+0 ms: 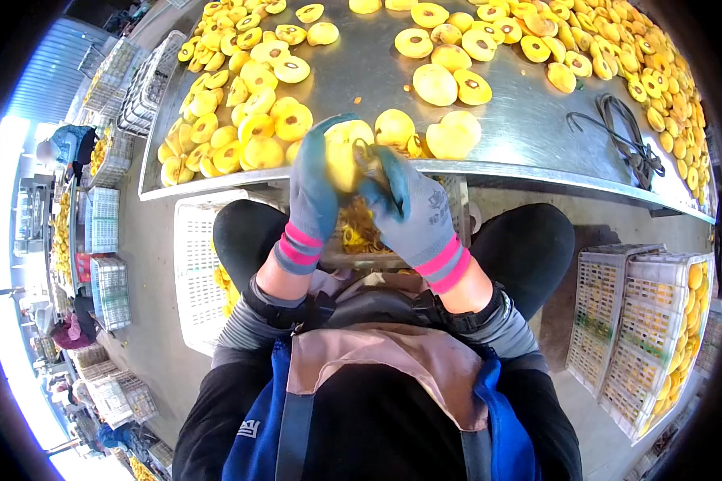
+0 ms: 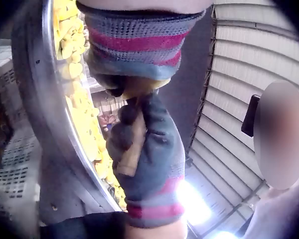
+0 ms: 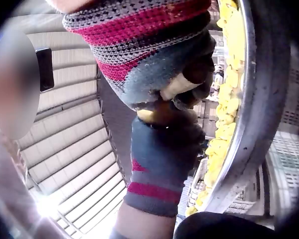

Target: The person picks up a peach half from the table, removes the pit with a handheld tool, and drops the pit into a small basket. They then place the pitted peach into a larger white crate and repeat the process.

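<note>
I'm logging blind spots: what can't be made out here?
- Pale wooden handle, upper end: left wrist view, between gloved left hand and gloved right hand.
- Round yellow fruit, left side: head view, behind left hand.
- White plastic crate: head view, partly behind leg.
- Distant people, hands: head view, too small.

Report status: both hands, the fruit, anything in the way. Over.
Left hand gripping fruit. Right hand on wooden-handled tool, working end at fruit. Cable on table, off right, clear of both hands.
</note>
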Demonstrator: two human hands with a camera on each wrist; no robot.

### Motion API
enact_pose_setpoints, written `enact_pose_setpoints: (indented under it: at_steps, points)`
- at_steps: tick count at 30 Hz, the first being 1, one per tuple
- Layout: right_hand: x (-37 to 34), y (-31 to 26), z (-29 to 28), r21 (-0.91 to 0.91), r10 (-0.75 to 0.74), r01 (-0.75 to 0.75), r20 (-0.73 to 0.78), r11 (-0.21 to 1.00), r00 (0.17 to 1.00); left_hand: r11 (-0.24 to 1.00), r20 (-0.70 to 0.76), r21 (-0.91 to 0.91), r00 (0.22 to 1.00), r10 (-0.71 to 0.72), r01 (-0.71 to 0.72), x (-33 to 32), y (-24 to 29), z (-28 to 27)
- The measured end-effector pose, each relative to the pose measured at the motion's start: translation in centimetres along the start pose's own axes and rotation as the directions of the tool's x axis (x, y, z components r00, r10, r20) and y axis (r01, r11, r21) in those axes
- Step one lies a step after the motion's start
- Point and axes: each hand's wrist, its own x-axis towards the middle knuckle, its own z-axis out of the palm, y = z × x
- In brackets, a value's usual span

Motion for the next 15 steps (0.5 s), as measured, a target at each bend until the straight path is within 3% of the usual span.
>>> enact_pose_setpoints:
  at_steps: [8,12,15]
  points:
    - [-0.2,0.1,-0.7,0.085,0.03,-0.038,0.094,0.996,0.995,0.943,0.052,0.303,0.991,0.126,-0.136,0.0,-1.2,-0.6]
    - [0.1,-0.5,-0.9,0.211,0.092,-0.109,0.09,0.971,0.992,0.995,-0.043,0.033,0.995,0.091,-0.09,-0.2,-1.2,0.0]
    - [-0.1,-0.4,-0.9,0.145,0.084,-0.103,0.131,0.984,0.988,0.984,-0.042,0.113,0.989,0.143,-0.137,-0.5,-1.3,0.3]
